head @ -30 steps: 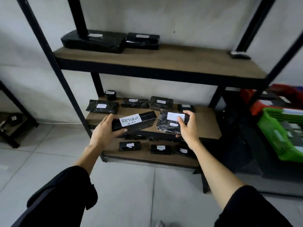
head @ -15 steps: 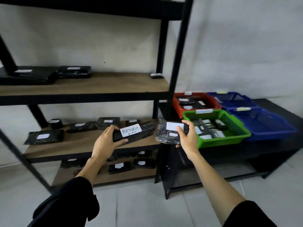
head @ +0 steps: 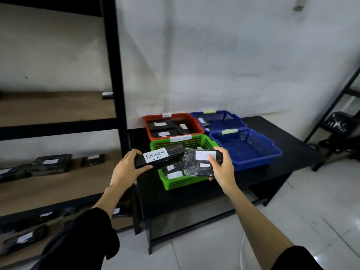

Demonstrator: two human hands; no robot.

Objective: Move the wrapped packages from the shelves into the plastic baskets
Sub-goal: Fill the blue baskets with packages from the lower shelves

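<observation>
Both held packages (head: pixel 161 158) over green basket (head: pixel 176 184) rim

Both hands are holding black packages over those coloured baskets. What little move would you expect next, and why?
Probably lowering the right hand to drop its crinkly wrapped package into the green basket. It hangs right above that basket, which already holds labelled packages. The left hand grips the RETURN package over the same basket's left rim.

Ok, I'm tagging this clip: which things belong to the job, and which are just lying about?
Job: left hand holding the RETURN package; right hand holding the crinkled package; green basket; red basket; blue baskets; shelves.
Lying about: black table; white cable.
</observation>
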